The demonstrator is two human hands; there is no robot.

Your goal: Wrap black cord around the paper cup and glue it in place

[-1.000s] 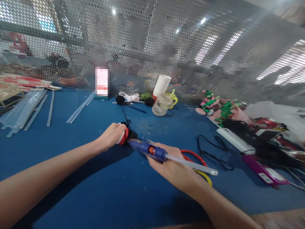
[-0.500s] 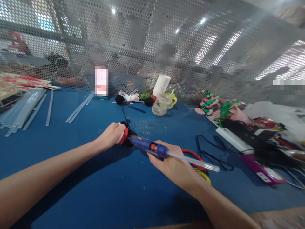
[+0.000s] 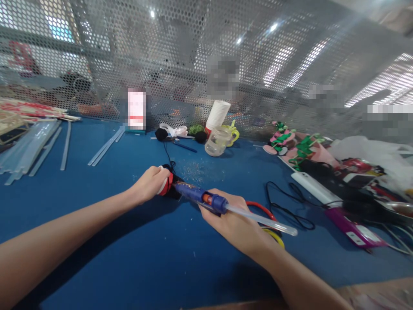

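My right hand (image 3: 227, 211) is wrapped round a blue glue gun (image 3: 193, 192), with a clear glue stick (image 3: 261, 219) jutting from its rear. The gun's nozzle points left, at the black-wrapped part of a red and white paper cup (image 3: 165, 185). Whether the tip touches it I cannot tell. My left hand (image 3: 151, 183) grips that cup from the left. Black yarn (image 3: 166, 150) runs from the cup back to a black yarn ball (image 3: 161, 134). Part of the cup is hidden behind my fingers and the gun.
Loose glue sticks (image 3: 35, 146) lie at the left. A phone (image 3: 137, 110), stacked paper cups (image 3: 218, 114) and a clear jar (image 3: 215, 143) stand along the mesh screen (image 3: 180, 56). At the right are a purple and white power strip (image 3: 348, 226), black cable (image 3: 287, 202) and craft flowers (image 3: 284, 140).
The view has shifted very slightly. Both hands, the glue gun and the cup keep nearly the same places.
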